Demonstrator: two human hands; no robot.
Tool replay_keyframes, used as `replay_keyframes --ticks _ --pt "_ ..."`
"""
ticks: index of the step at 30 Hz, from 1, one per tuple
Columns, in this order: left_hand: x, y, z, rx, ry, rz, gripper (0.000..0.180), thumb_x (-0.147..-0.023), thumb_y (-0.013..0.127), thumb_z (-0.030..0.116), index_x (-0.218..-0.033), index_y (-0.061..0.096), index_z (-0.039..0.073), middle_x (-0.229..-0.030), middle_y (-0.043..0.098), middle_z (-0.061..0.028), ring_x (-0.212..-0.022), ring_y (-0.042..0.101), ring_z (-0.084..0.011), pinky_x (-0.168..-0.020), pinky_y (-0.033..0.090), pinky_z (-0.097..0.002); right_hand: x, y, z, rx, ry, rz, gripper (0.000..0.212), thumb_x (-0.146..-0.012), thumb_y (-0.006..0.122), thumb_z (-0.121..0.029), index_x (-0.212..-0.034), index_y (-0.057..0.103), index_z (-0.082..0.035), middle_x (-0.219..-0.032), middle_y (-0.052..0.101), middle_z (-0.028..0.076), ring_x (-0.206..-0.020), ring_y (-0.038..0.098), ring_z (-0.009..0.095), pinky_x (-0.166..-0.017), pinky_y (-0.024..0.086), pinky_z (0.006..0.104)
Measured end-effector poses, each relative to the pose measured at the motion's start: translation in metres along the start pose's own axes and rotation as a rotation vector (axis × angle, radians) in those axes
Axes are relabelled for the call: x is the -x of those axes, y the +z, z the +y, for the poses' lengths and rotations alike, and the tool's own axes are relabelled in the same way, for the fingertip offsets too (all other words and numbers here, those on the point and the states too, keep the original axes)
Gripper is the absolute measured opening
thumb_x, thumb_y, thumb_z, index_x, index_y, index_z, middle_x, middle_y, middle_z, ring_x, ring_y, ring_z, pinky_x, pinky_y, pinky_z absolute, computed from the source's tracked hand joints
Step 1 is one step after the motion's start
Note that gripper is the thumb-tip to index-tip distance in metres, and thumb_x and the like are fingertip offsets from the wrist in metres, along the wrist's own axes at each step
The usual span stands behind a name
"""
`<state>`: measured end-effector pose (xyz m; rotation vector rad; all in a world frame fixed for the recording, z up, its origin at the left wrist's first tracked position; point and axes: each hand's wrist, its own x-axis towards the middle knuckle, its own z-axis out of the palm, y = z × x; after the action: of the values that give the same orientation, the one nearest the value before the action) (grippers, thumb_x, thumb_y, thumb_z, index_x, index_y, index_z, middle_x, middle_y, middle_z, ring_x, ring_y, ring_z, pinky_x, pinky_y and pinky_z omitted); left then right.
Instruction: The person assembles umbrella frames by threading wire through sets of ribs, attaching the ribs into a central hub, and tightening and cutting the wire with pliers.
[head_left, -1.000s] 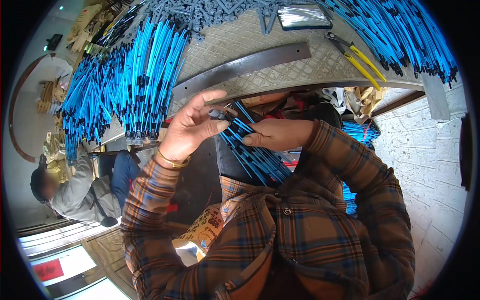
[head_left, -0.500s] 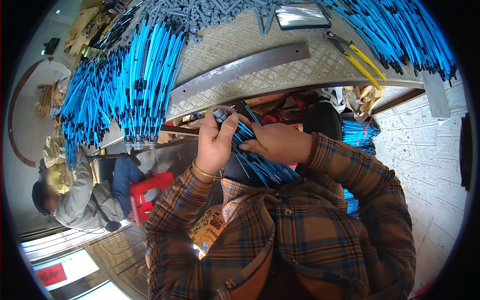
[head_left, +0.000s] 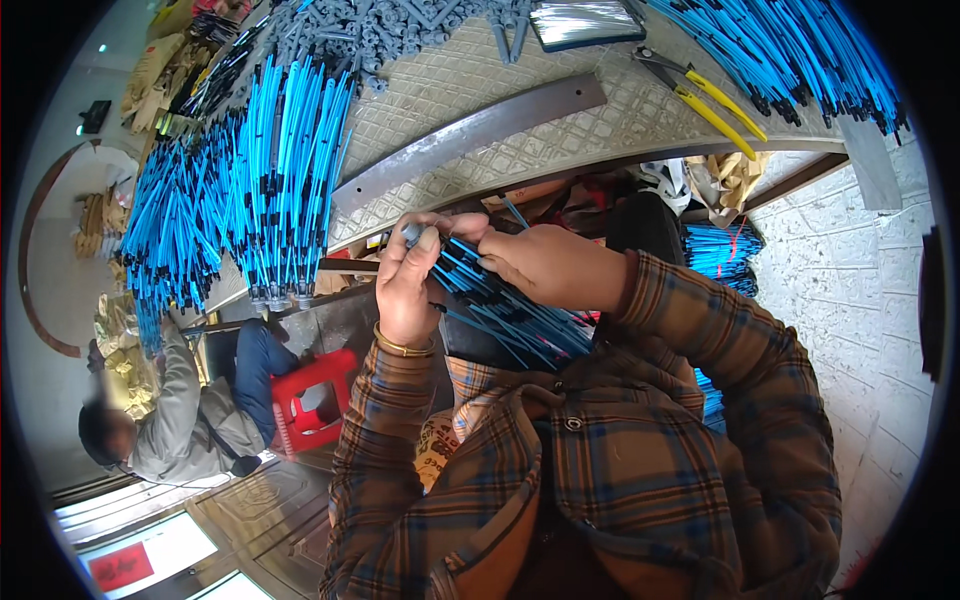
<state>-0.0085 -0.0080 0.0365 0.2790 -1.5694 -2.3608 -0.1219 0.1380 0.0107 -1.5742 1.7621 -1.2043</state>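
Observation:
Between the thumb and fingers of my left hand (head_left: 405, 290) is a small grey plastic fitting (head_left: 411, 233), mostly covered by the fingers. My right hand (head_left: 555, 265) is closed just beside it, thumb pressed to curled fingers; whatever it pinches is hidden. One thin blue tube (head_left: 513, 211) sticks out past the far side of the right hand, and I cannot tell if it is gripped. A loose bundle of blue tubes with black ends (head_left: 510, 320) lies over my lap, below both hands.
On the table (head_left: 440, 90) are a metal bar (head_left: 480, 135), yellow-handled cutters (head_left: 710, 100), a tray of thin silvery pins (head_left: 585, 22) and a heap of grey fittings (head_left: 400, 30). Blue tube bundles (head_left: 285, 190) hang over its left edge. A co-worker (head_left: 190, 420) sits left, near a red stool (head_left: 315, 400).
My left hand has moved slightly left with the grey fitting, away from the right hand, and its fingers have shifted around it. The view has shifted a little.

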Motion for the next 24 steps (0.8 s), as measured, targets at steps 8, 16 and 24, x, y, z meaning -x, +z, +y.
replay_keyframes --ticks 8,16,24 --pt "0.0 -0.001 -0.002 0.073 0.022 -0.111 0.022 -0.092 0.044 0.018 -0.103 0.047 -0.001 -0.108 0.057 -0.0256 -0.101 0.056 -0.0313 -0.09 0.043 -0.0409 -0.002 0.006 -0.011 0.41 -0.121 0.014 0.015 -0.077 0.051 -0.011 -0.084 0.046 0.002 -0.056 0.054 0.015 -0.049 0.056 0.032 -0.044 0.043 0.0399" --pt "0.012 0.004 -0.009 -0.026 -0.058 0.032 0.021 -0.092 0.049 0.02 -0.1 0.044 0.002 -0.105 0.059 -0.0238 -0.098 0.058 -0.0301 -0.091 0.043 -0.0412 0.01 0.025 -0.013 0.513 -0.187 0.153 0.015 -0.077 0.048 -0.008 -0.086 0.044 0.004 -0.059 0.053 0.012 -0.051 0.056 0.028 -0.044 0.042 0.0376" --pt "0.025 0.016 -0.01 -0.08 0.068 0.045 0.012 -0.09 0.051 0.009 -0.095 0.042 0.002 -0.096 0.062 -0.02 -0.094 0.059 -0.0268 -0.088 0.045 -0.0378 0.016 0.023 -0.02 0.495 -0.222 0.112 0.021 -0.076 0.049 -0.011 -0.088 0.046 0.006 -0.055 0.055 0.013 -0.047 0.057 0.026 -0.041 0.044 0.0348"
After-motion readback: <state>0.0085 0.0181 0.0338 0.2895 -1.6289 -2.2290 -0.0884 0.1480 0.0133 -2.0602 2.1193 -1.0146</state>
